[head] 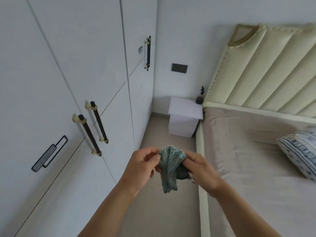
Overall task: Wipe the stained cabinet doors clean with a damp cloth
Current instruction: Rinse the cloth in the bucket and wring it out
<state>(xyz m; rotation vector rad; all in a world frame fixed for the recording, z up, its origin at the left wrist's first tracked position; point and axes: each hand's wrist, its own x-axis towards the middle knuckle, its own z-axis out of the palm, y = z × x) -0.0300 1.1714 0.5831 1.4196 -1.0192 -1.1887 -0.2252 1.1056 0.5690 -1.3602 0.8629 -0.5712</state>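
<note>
1. I am watching the teal knitted cloth (pixel 169 168) hanging in mid-air, lower than and to the right of the paired bar handles (pixel 92 132), touching neither door nor floor. It is bunched at the top and trailing loose below, so I am reading this as the person sorting out a fold or a clean face before wiping. I cannot tell whether it is damp.
2. The left hand (pixel 142 166) is pinching the cloth's near edge between thumb and fingertips, on the side towards the paired bar handles, with the fingers curled and the wrist bent slightly inward.
3. The right hand (pixel 201 170) is gripping the other side, farther from the paired bar handles, with its fingers tucked into the fabric. Both forearms are reaching up from the bottom of the view and converging, so the hands are sitting close together with only the cloth between them.
4. The white cabinet doors (pixel 51 65) carrying the paired bar handles are standing untouched. I am judging that wiping is not yet under way. I am not making out any stain on them from here.
5. A flat rectangular pull (pixel 49 153) is sitting lower left of the paired bar handles, and a single bar handle (pixel 147 53) is showing well above and to their right.
6. Farther right of the paired bar handles, a white nightstand (pixel 184 117) is standing against the bed (pixel 239 151), so the person is working in the narrow strip between doors and bed.
</note>
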